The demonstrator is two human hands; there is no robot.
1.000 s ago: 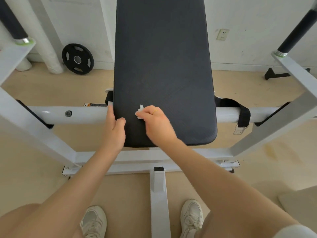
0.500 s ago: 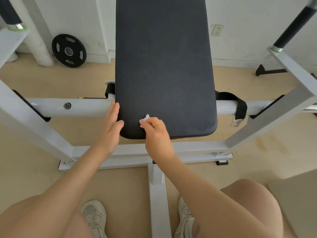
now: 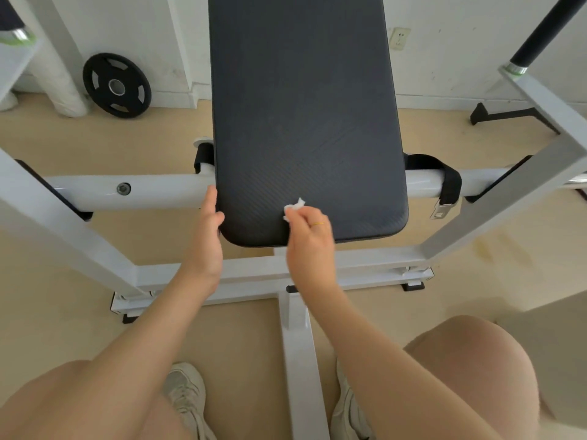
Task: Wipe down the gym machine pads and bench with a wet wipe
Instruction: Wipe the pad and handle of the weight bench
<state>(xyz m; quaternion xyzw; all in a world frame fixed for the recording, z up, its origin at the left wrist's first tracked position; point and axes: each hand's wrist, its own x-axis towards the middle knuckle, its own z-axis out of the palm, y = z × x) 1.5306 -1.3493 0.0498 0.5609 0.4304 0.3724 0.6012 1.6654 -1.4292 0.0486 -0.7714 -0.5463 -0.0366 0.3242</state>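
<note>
A long black bench pad (image 3: 305,115) runs away from me on a white frame. My right hand (image 3: 309,241) pinches a small crumpled white wet wipe (image 3: 293,208) against the pad near its front edge; a thin ring shows on one finger. My left hand (image 3: 208,239) rests flat against the pad's left front corner, thumb on top, fingers pointing up along the side.
White frame bars (image 3: 139,188) cross under the pad and angle out at both sides. A black strap with a buckle (image 3: 448,188) hangs at the right. A black weight plate (image 3: 117,85) leans on the wall. My shoes and knees are below.
My right hand has drawn the wipe back toward the pad's front edge. My left hand has slid slightly down the left corner. My right knee has come into view.
</note>
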